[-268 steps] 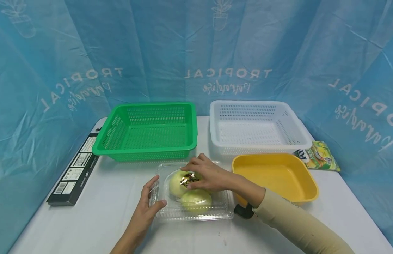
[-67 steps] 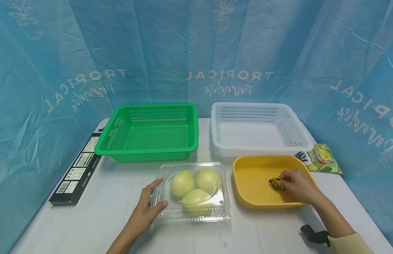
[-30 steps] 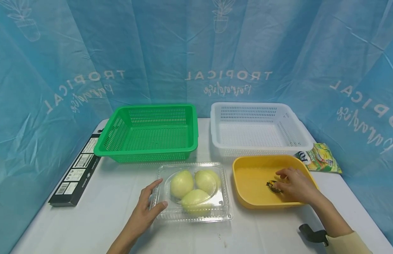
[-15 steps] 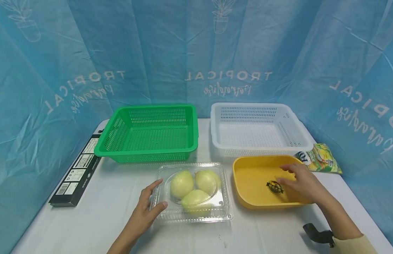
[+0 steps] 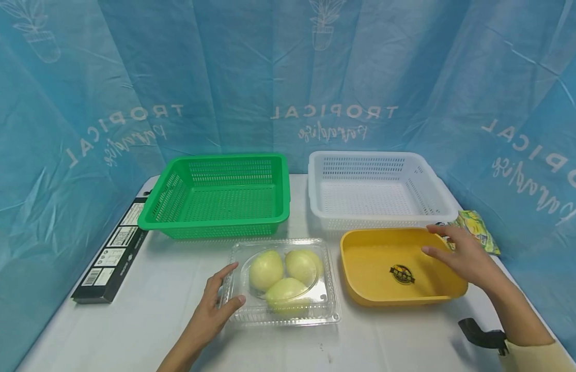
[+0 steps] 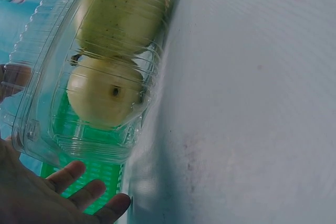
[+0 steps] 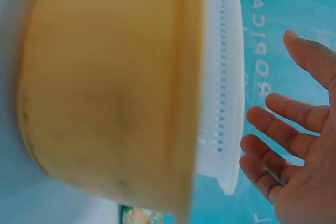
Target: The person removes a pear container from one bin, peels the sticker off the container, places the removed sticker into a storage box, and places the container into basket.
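A clear plastic clamshell box with three pale green-yellow round fruits inside lies at the front middle. My left hand rests at its left side, thumb and forefinger spread against the edge. In the left wrist view, the other fingers are straight below the box's corner. To the right stands a yellow basin. On its floor lies a small black and gold sticker. My right hand hovers over the basin's right rim, holding nothing, its fingers loosely bent.
A green basket and a white basket stand at the back. A long black box lies along the left edge. Behind the basin, a green and yellow packet is partly hidden by my right hand. Blue curtains enclose the table.
My right hand took the sticker off the clamshell box and let it go in the yellow basin. It then rose and moved right. My left hand has stayed at the box.
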Demonstrator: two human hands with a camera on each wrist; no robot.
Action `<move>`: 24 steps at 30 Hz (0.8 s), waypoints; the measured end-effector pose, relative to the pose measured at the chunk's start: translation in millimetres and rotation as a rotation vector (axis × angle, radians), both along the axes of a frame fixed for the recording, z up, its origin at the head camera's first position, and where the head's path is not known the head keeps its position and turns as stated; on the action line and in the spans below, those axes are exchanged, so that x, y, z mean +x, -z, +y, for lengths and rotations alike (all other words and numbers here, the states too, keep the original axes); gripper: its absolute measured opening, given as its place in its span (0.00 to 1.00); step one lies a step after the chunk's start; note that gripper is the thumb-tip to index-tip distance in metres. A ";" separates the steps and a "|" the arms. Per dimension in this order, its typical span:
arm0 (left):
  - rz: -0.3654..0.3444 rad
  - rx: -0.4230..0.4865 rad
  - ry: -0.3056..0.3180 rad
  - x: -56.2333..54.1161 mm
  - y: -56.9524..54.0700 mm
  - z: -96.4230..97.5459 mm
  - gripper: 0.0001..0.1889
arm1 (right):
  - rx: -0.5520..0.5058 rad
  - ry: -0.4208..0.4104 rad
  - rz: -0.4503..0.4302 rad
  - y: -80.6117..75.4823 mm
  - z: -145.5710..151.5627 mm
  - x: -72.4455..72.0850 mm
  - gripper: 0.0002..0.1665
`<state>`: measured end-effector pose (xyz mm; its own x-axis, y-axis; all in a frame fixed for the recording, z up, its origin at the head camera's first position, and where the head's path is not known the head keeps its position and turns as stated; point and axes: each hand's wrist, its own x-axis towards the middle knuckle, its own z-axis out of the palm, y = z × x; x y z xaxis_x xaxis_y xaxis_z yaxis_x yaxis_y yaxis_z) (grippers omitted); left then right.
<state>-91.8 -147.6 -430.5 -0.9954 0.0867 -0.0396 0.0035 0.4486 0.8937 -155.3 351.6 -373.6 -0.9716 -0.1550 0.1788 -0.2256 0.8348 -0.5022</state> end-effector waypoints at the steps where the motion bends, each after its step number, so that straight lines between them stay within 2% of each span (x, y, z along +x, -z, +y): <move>1: 0.000 -0.001 0.000 -0.1 0.0 0.1 0.33 | 0.001 0.005 0.013 -2.0 1.6 -0.7 0.34; 5: 0.000 -0.004 -0.003 -0.3 -0.5 0.3 0.33 | 0.007 0.038 0.025 -8.9 10.2 -4.8 0.37; 9: -0.010 -0.001 -0.004 -0.8 -0.8 0.6 0.33 | -0.003 0.065 -0.010 -13.5 20.4 -10.7 0.40; 17: -0.013 0.002 -0.002 -0.6 -0.8 0.5 0.33 | -0.021 0.060 -0.028 -20.6 34.3 -25.0 0.44; 24: -0.007 0.005 0.007 0.0 -1.2 -0.3 0.33 | 0.020 0.066 -0.059 -21.2 43.2 -38.6 0.45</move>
<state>-91.7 -147.9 -429.3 -0.9945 0.0938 -0.0460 0.0004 0.4443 0.8959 -193.9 394.9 -352.4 -0.9885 -0.0934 0.1188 -0.1406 0.8567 -0.4962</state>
